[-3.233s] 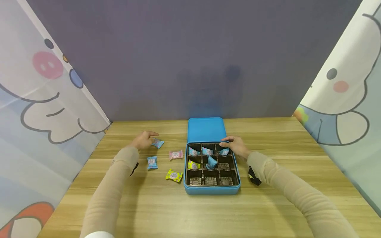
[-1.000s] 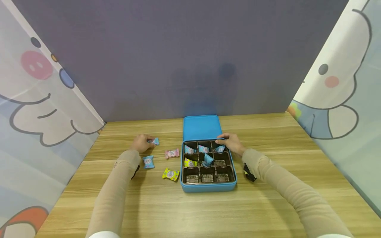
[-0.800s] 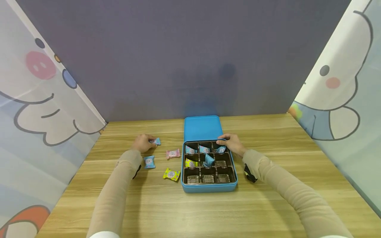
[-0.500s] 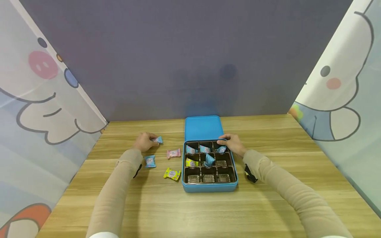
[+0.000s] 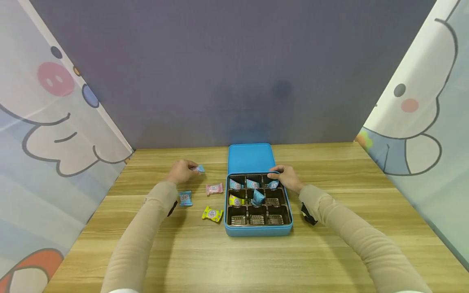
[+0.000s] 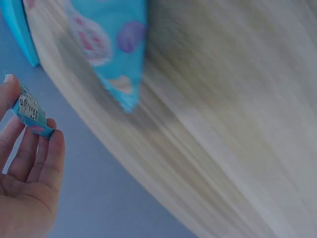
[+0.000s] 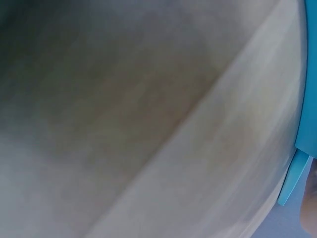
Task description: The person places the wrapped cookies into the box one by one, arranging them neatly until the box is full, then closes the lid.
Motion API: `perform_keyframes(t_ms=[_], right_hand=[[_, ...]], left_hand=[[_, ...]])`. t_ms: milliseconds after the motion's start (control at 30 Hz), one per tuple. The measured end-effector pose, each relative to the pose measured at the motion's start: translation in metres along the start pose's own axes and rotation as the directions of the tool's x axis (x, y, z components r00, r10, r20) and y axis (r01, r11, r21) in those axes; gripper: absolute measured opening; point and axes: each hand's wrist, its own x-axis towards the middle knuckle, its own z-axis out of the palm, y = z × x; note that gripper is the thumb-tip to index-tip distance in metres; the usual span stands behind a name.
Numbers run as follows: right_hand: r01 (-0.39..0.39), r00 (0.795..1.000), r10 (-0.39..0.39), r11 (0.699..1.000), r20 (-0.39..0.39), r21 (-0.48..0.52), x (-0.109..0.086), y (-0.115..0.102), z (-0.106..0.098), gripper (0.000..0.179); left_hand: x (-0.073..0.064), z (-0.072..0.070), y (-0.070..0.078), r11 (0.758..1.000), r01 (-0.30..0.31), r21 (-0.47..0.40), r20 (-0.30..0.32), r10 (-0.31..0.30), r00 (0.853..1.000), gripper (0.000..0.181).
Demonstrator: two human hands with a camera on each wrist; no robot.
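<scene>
Well, left hand (image 5: 180, 171): pinches a blue candy (image 5: 198, 168), left of the lid (image 5: 250, 158); a loose pinch could drop it
Loose blue candy (image 5: 185, 198): near that hand, so a low sweep could drag it
Right hand (image 5: 287, 177): holds the box (image 5: 258, 232) at its back right corner; pressing hard could shift it
Pink candy (image 5: 214, 189), yellow candy (image 5: 212, 214): left of the box, easily knocked by passing fingers

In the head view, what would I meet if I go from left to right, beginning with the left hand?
Left hand, held blue candy, pink candy (yellow candy below it), blue box, right hand.
</scene>
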Motion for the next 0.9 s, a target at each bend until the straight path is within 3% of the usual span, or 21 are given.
perform_keyframes(t_ms=[167,400,567,700,900], right_hand=[[-0.011,1.0,0.011,1.0,-0.002,-0.006,0.001,0.0,0.001,0.03],[-0.016,1.0,0.016,1.0,0.003,0.015,0.0,-0.001,0.0,0.03],[0.004,1.0,-0.005,0.999,0.014,0.035,0.001,-0.001,0.0,0.03],[0.011,1.0,-0.012,0.999,0.011,0.045,0.001,-0.001,0.0,0.03],[0.008,1.0,-0.009,0.999,0.015,0.044,0.002,0.001,0.0,0.03]], left_hand=[[-0.005,-0.001,0.013,0.999,-0.039,-0.036,0.011,0.039,0.999,0.04],[-0.009,-0.003,0.037,0.991,-0.129,0.042,-0.009,0.129,0.992,0.038],[-0.013,-0.001,0.056,0.985,-0.165,0.038,0.001,0.166,0.986,0.036],[-0.017,0.002,0.072,0.971,-0.232,0.064,-0.01,0.233,0.972,0.035],[-0.027,0.008,0.095,0.934,-0.339,0.116,-0.026,0.344,0.939,0.033]])
